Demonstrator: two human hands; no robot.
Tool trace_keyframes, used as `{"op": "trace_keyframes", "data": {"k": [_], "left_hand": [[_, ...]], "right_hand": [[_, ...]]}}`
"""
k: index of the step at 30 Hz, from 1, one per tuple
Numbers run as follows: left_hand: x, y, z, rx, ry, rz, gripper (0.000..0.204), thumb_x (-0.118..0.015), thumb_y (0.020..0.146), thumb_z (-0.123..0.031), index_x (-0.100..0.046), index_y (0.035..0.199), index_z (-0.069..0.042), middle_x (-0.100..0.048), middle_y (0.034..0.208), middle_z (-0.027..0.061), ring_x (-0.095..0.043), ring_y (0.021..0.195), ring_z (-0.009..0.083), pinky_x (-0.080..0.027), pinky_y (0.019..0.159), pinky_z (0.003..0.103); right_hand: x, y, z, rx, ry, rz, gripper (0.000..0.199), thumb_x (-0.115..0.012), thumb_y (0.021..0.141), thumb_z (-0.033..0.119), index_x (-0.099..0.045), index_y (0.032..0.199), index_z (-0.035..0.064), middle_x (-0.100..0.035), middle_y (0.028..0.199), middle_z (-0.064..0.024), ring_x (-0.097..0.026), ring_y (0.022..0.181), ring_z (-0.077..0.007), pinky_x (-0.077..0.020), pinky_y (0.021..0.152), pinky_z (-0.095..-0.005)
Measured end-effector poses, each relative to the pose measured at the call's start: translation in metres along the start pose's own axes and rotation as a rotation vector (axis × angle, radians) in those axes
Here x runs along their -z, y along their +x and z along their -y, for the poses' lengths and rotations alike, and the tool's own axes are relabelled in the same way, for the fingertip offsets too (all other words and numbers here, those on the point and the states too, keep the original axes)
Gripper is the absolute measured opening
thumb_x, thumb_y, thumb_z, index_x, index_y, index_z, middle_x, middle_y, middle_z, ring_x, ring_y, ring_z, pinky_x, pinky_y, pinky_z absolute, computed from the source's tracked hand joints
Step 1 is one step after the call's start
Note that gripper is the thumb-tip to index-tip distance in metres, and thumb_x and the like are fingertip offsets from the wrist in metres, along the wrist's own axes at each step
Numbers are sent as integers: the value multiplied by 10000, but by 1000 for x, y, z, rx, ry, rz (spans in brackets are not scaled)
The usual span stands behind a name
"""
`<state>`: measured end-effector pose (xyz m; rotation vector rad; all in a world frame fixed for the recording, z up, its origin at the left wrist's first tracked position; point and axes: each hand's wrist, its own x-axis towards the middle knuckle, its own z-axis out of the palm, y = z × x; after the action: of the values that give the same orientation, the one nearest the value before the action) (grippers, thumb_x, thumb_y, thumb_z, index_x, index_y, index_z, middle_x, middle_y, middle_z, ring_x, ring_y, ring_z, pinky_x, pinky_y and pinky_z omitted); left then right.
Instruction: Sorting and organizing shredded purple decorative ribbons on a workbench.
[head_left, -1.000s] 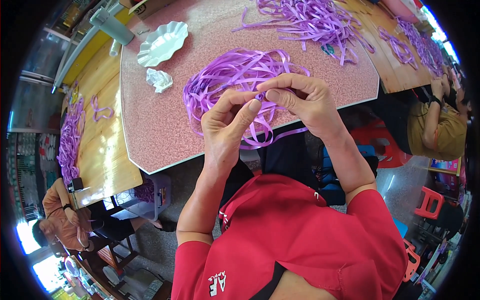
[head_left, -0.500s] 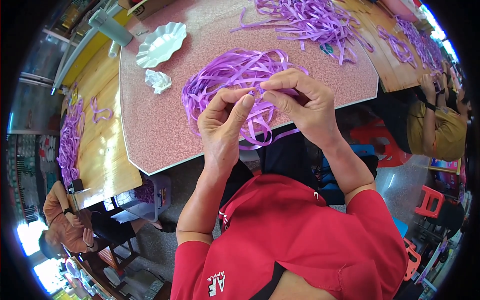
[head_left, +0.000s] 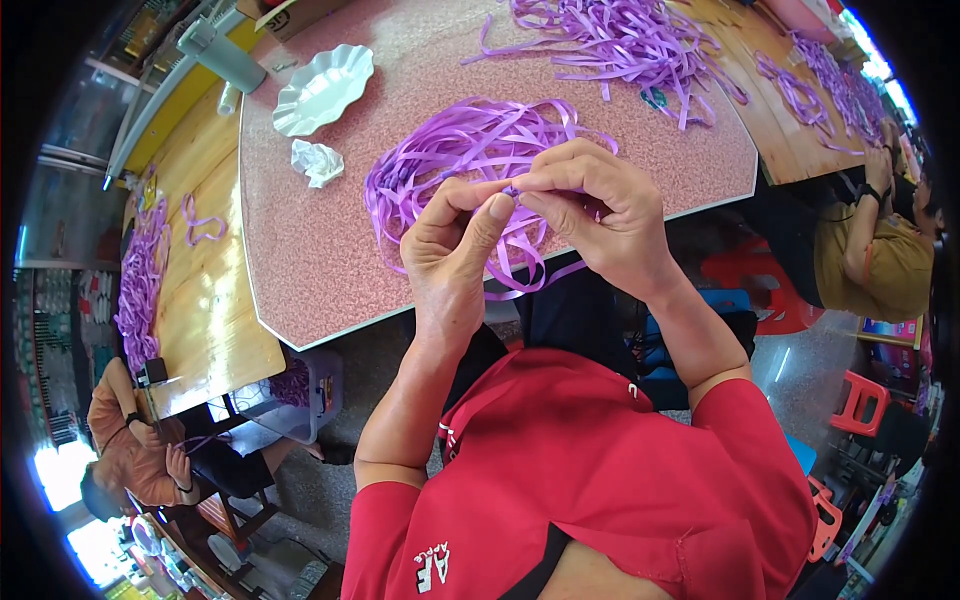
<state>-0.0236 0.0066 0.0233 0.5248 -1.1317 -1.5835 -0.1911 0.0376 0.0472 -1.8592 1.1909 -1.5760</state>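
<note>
My left hand (head_left: 455,245) and my right hand (head_left: 605,215) meet above the near part of the pink table, thumbs and forefingers pinched close together. Between the fingertips is a small knotted bit of purple ribbon (head_left: 513,191), mostly covered by the fingers. From there a ribbon length (head_left: 520,285) loops down past the table's near edge. Just beyond my hands lies a loose heap of purple ribbons (head_left: 465,140), with darker knotted parts at its left side.
Farther off are another purple ribbon pile (head_left: 640,50), a white scalloped dish (head_left: 325,90), crumpled tissue (head_left: 317,163) and a grey-green bottle (head_left: 222,55). One person (head_left: 140,440) sits at left, another (head_left: 870,240) at right. Red stools (head_left: 765,285) stand on the floor.
My hands have drawn closer together, the fingertips now nearly touching over the ribbon. The person at right has shifted their arm and leaned slightly.
</note>
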Motion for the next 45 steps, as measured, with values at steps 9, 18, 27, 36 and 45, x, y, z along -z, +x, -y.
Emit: {"op": "trace_keyframes", "data": {"k": [9,18,27,36,45], "left_hand": [[9,3,-4,-55,151,85,69,-683,916,-11,-678,985,-2,-570,884,-30,-513,803,39,-413,716,196],[5,4,-3,11,225,55,49,-683,919,-17,-664,959,5,-529,846,-38,-473,762,26,-387,672,189],[7,5,8,-163,310,32,93,-695,910,-26,-673,994,7,-500,843,-35,-436,729,32,-346,630,185],[5,2,6,-316,541,27,121,-716,884,-14,-685,1000,4,-495,823,-18,-433,701,47,-338,587,199],[4,-3,-8,-104,220,100,78,-711,892,-19,-682,959,8,-542,841,-16,-485,727,41,-383,616,190]], "right_hand": [[11,5,-2,-75,181,153,136,-695,861,-52,-711,984,2,-654,942,-75,-627,839,-114,-499,697,-234],[9,9,-3,104,-39,171,104,-704,857,-46,-713,945,7,-661,937,-71,-636,787,-107,-517,642,-234],[0,-2,-6,-485,492,35,197,-700,891,16,-675,1081,-31,-690,951,-70,-674,811,-115,-580,670,-235],[1,-7,4,-466,398,8,200,-717,887,34,-677,1074,-24,-693,942,-69,-658,758,-88,-560,640,-225],[11,1,-4,231,22,68,96,-719,864,9,-689,951,-17,-689,891,-114,-670,733,-155,-544,616,-242]]}}
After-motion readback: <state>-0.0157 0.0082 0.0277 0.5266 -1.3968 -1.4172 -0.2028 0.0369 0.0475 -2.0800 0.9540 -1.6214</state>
